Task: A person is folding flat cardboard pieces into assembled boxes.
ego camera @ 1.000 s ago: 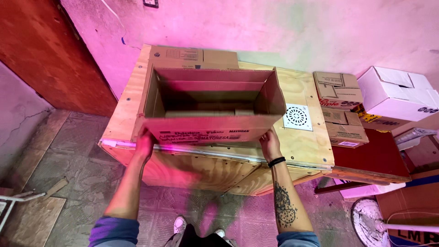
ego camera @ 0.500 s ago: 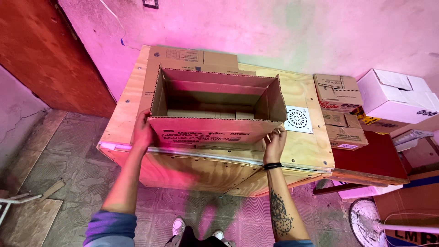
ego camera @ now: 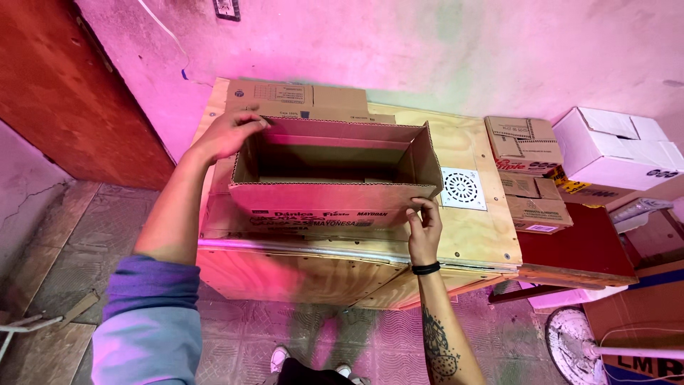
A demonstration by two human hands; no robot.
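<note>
The left hand (ego camera: 226, 134) lay over the far left corner of the open cardboard box (ego camera: 335, 175), its fingers curled onto the top edge of the rear wall and so gripping that corner. The right hand (ego camera: 425, 227) was at the near right corner of the same box, thumb and fingertips pinching the cardboard edge where the front wall met the right side; a dark band sat on that wrist and a tattoo ran along the forearm below it. The box stood upright with its top open and its inside showing only bare cardboard, resting on a plywood crate (ego camera: 470, 239) that served as a work surface, close to the crate's near edge. Behind the box, against the pink wall (ego camera: 442, 50), a flattened cardboard sheet (ego camera: 299, 100) lay on the crate. Just to the right of the box, a square white drain grate (ego camera: 463, 189) with a round pierced pattern lay flat on the plywood, near the right hand but apart from it. Farther right, off the crate, small brown cartons (ego camera: 524, 139) were stacked beside a white box (ego camera: 616, 150), with a dark red board (ego camera: 570, 246) below them.
</note>
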